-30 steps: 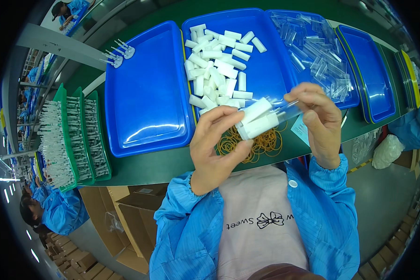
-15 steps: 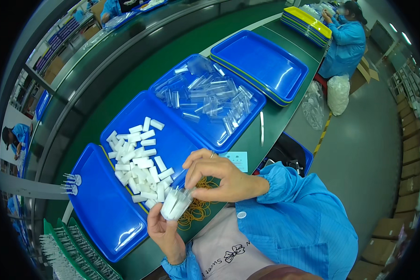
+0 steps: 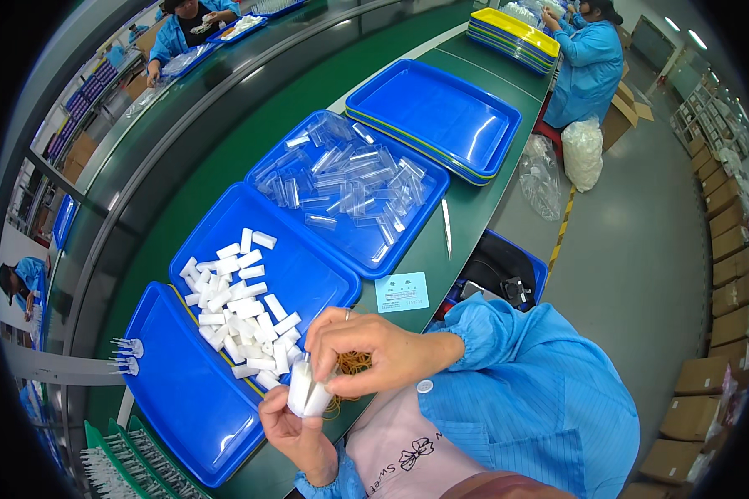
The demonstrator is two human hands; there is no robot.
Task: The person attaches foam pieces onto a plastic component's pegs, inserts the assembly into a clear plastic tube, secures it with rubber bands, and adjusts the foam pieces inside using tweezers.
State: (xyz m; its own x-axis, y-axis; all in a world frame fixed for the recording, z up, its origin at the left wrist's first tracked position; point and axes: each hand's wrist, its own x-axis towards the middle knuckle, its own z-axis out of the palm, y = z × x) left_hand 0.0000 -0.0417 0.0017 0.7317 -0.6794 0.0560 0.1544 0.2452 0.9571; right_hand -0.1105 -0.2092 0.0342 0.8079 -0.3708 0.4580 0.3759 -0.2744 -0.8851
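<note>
Close to my body, my left hand (image 3: pixel 295 432) grips a small bundle of white tube-like pieces (image 3: pixel 306 394) from below, fingers curled round its side. My right hand (image 3: pixel 379 353) bends over the top of the same bundle, thumb and fingertips closed on it. A clear edge shows at the bundle's top, but the fingers hide most of it. Just beyond, loose white cylinders (image 3: pixel 245 309) lie heaped in a blue tray (image 3: pixel 308 254). Tan rubber bands (image 3: pixel 354 363) lie on the table, partly under my right hand.
Clear plastic pieces (image 3: pixel 354 183) fill another blue tray (image 3: pixel 374 262). Stacked trays (image 3: pixel 441 112) stand farther right; a blue tray (image 3: pixel 183 374) sits at left. Tweezers (image 3: pixel 447 229) and a blue card (image 3: pixel 402 293) lie nearby. Green racks (image 3: pixel 133 466) stand lower left. Co-workers (image 3: pixel 587 71) sit beyond.
My right hand has shifted slightly left and down over the bundle, covering more of it. The bundle is turned more upright. The view has shifted a little, uncovering the blue card.
</note>
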